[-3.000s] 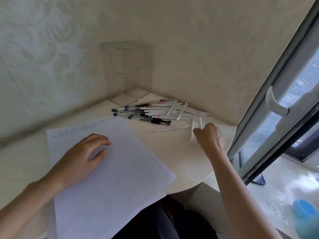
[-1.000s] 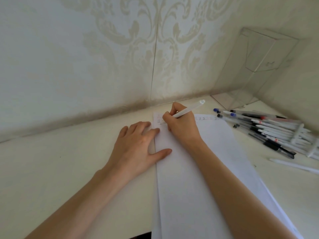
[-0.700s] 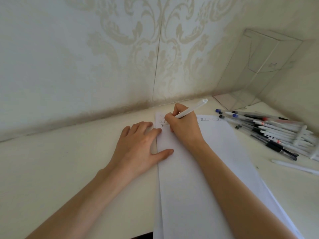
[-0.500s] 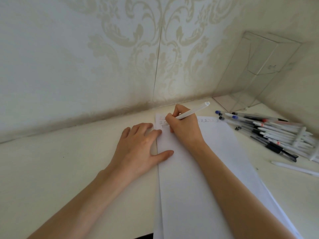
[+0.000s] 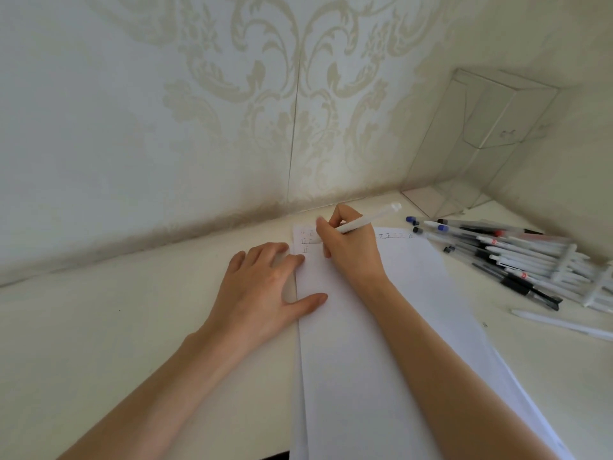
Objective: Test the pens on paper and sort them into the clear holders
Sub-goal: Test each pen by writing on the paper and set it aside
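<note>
1. Right hand (image 5: 348, 247) pinches the white pen (image 5: 368, 220), tip at the far corner of the paper (image 5: 381, 327).
2. Left hand (image 5: 265, 290) lies flat, pressing the paper's edge.
3. Clear holders (image 5: 481, 144) stand rightward (the pen's tail slants that way) — right hand nearer.

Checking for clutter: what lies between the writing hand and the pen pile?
Only paper bearing test marks, then bare table, per the head view.

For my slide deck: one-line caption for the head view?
Right hand tests a white pen on paper steadied by the left hand, pen pile and clear holders beside.
</note>
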A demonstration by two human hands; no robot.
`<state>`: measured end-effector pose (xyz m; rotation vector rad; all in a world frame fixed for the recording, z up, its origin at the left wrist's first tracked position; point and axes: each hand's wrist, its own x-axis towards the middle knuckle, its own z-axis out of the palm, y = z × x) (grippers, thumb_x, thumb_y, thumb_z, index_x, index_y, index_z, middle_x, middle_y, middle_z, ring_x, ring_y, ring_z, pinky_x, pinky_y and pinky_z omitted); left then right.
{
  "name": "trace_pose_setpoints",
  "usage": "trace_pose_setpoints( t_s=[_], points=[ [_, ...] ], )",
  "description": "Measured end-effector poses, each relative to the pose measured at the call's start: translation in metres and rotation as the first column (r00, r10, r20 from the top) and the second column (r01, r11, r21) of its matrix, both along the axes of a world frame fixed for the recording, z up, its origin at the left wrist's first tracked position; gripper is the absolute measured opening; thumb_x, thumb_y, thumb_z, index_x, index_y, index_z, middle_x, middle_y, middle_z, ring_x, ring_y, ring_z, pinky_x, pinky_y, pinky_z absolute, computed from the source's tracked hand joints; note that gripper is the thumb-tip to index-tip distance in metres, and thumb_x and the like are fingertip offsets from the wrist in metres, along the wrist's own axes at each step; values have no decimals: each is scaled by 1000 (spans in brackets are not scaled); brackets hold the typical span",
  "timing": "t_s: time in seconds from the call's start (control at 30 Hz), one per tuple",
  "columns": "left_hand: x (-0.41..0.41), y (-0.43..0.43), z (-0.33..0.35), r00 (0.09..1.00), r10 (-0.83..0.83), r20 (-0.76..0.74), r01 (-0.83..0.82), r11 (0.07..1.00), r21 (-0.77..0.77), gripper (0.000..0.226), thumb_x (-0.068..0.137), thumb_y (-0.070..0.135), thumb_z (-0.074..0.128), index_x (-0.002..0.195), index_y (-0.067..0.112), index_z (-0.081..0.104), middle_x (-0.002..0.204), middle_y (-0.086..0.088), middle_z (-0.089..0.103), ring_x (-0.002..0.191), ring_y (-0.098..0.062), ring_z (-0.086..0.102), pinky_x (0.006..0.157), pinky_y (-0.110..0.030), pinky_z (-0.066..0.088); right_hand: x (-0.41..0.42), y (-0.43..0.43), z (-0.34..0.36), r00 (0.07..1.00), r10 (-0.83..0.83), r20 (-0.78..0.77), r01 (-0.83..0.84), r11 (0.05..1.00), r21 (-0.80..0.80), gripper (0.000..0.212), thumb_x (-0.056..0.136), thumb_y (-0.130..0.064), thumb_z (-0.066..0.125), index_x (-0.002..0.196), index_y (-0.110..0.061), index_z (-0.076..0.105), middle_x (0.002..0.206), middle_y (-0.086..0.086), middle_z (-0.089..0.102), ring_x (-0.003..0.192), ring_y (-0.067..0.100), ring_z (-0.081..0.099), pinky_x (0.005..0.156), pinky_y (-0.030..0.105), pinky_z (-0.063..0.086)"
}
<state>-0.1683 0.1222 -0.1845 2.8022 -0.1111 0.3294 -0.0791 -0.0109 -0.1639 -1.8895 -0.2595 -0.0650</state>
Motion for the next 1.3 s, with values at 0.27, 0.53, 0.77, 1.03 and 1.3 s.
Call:
trace_pose_setpoints(
  t_s=[0.27,0.53,0.77,1.03,1.3],
  points=[
    [2,3,5,998,-41,40,48,979,-197,95,57,83,33,130,23,44,126,10,49,115,-9,42,97,-23,26,0,-7,-4,987,146,64,-150,987,61,30,88,1,55,104,-24,59,88,-8,65,81,4,61,77,20,47],
    [10,11,5,939,-210,272,285,917,-279,65,72,76,47,121,32,49,109,16,53,99,-3,45,88,-23,32,-4,-13,0,969,247,22,-245,940,237,22,92,-3,53,106,-13,67,88,6,68,82,7,61,76,18,44],
    [10,11,2,893,-344,292,415,878,-236,64,66,71,58,108,22,65,84,14,58,84,-1,43,80,-14,36,-3,-9,-1,951,310,10,-301,917,263,18,89,4,55,97,-5,69,72,0,66,69,4,60,69,12,44],
    [6,16,5,917,-240,318,303,938,-166,41,82,48,50,105,17,66,83,7,59,83,-10,49,70,-22,40,0,-12,3,974,225,5,-222,957,189,20,92,-4,55,107,-10,68,81,1,66,72,3,59,76,16,45],
    [14,40,-7,948,271,169,-264,963,-59,24,83,33,62,95,13,69,96,-12,58,91,-35,56,81,-42,43,12,-84,2,941,-173,289,291,849,-441,33,90,-1,47,116,-11,64,115,6,64,106,25,52,90,30,41]
  ],
)
